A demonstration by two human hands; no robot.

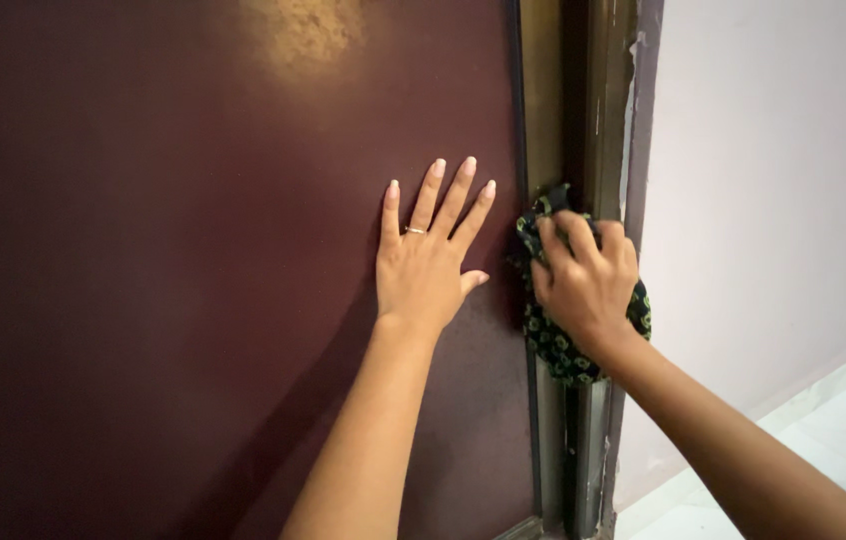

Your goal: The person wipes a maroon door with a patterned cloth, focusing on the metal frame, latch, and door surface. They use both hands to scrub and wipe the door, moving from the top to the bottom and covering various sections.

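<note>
A dark maroon door (pixel 193 280) fills the left and middle of the head view. My left hand (pixel 430 260) lies flat on it, fingers spread, a ring on one finger. My right hand (pixel 585 278) is closed on a dark cloth with a small green pattern (pixel 553 345), pressing it against the door's edge and the brown frame (pixel 603 120). The cloth bunches above the fingers and hangs below the wrist.
A pale wall (pixel 773 200) runs along the right of the frame, with chipped paint along the frame's edge. A white tiled floor (pixel 843 430) shows at the bottom right. A glare spot sits on the door near the top.
</note>
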